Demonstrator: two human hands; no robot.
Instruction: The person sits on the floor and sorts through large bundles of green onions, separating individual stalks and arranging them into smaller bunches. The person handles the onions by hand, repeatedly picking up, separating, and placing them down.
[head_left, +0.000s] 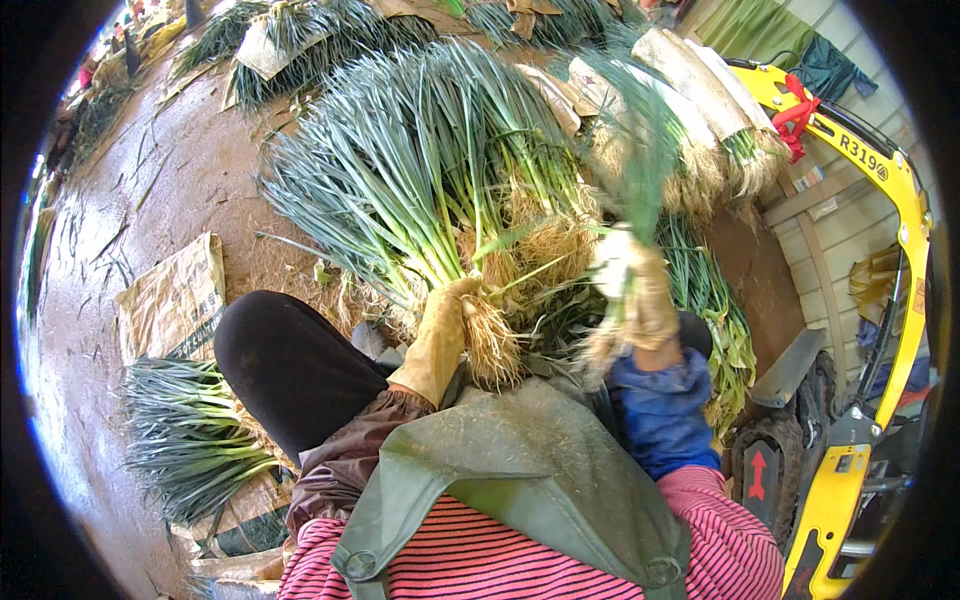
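My left hand, in a tan glove, is closed around the pale stems of a bunch of green onions just above its roots. To the right, my right hand, also gloved, grips a smaller bunch of green onions that stands upright; motion blurs the hand and the leaves. A large heap of green onions with dark leaves and stringy roots lies in front of me, touching the bunch at my left hand. Loose leaves and trimmings lie between my hands.
More green onions lie at the lower left, beside a printed paper sack, and by my right knee. Wrapped bundles stand at the upper right. A yellow machine arm and a crawler track are at the right.
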